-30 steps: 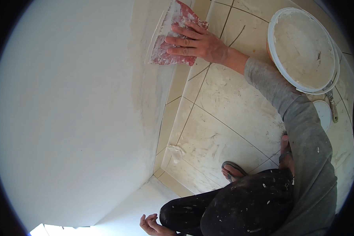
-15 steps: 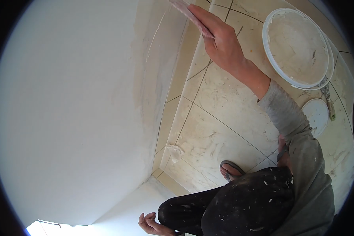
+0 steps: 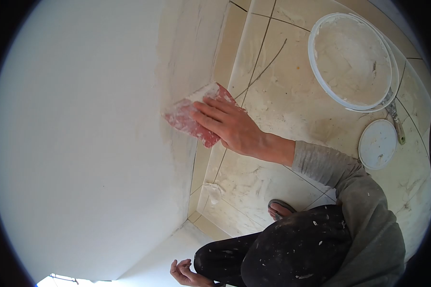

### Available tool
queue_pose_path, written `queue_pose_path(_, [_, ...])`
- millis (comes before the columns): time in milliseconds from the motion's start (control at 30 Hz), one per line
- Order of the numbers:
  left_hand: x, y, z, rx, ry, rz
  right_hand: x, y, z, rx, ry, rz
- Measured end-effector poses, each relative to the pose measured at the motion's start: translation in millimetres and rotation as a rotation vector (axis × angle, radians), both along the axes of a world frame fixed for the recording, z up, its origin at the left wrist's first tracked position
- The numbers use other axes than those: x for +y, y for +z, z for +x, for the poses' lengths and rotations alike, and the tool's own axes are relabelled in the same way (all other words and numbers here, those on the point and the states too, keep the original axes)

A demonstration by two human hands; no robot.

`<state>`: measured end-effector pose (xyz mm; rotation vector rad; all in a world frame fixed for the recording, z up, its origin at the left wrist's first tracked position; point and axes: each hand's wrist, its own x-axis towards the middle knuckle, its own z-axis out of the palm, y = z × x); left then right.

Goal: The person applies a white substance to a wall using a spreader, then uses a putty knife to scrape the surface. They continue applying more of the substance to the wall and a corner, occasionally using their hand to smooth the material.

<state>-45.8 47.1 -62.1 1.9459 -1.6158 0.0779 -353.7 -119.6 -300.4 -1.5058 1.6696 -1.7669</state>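
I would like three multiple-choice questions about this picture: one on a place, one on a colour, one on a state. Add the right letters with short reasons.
1. Where does the round white plastic lid lie, relative to the large white bucket?
A. On top of it
B. On the tiled floor beside it
C. Inside it

2. What colour is the dusty abrasive sheet that the right hand presses on the pale wall?
A. Blue
B. Green
C. Red

3. How is the left hand?
A. Empty, fingers loosely curled
B. Gripping a brush
C. Flat on the wall

Answers:
1. B, the lid lies flat on the tiles next to the bucket.
2. C, red shows through the white dust.
3. A, nothing is in it.
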Motion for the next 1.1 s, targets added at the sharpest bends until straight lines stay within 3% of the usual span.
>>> queue_pose_path(167, [11.0,2.4,10.2,0.009,0.041,-0.008,10.9,-30.2,-46.5,0.349,-0.044,-0.159])
queue_pose_path(233, [14.3,2.4,17.1,0.031,0.031,-0.038,4.1,-40.8,-84.8,0.488,-0.415,-0.299])
queue_pose_path(333, [14.0,2.6,11.9,0.031,0.049,-0.032,-22.4,-58.5,-129.0,0.551,-0.602,-0.273])
queue_pose_path(600, [5.7,1.1,10.5,0.018,0.011,-0.026,-73.2,-75.5,-155.2,0.560,-0.504,-0.236])
queue_pose_path(667, [6.7,1.1,10.9,0.009,0.008,-0.038,-80.4,-82.5,-152.2,0.434,-0.385,-0.241])
queue_pose_path(900, [1.8,-2.3,12.9,0.007,-0.056,-0.036,-18.1,-79.3,-143.0,0.525,-0.337,-0.070])
queue_pose_path(1100, [9.3,0.7,20.4,0.026,-0.011,-0.027,-24.1,-23.6,-159.5,0.078,-0.537,-0.266])
